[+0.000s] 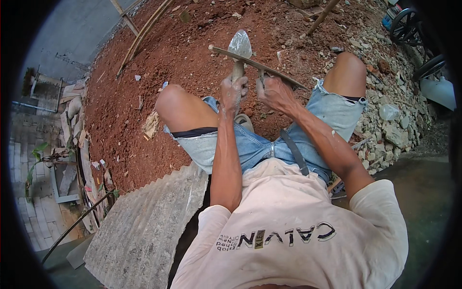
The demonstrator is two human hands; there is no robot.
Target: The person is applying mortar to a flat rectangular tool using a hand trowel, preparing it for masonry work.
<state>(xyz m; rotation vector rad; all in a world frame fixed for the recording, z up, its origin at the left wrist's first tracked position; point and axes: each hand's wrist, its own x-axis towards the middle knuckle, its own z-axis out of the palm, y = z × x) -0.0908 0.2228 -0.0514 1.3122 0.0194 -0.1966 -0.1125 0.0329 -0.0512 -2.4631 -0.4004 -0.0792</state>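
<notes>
My left hand (234,93) is closed around the handle of a pointed trowel (240,43), its grey metal blade turned up and away from me. In my right hand (276,93) is the handle of a flat plastering float (264,66), seen almost edge-on as a thin slanting board. The float crosses in front of the trowel near the base of its blade; whether the two touch, I cannot tell. Both tools are held up between my bent knees, above reddish soil (192,62). Grey dried smears mark both hands.
Corrugated grey sheet (149,226) lies close at my left. Rubble (397,127) spreads along the right, with a black-wheeled object (406,26) beyond it. Wooden poles (144,33) stand at the far left beside a grey wall (72,38). A paved strip (36,168) runs lower left.
</notes>
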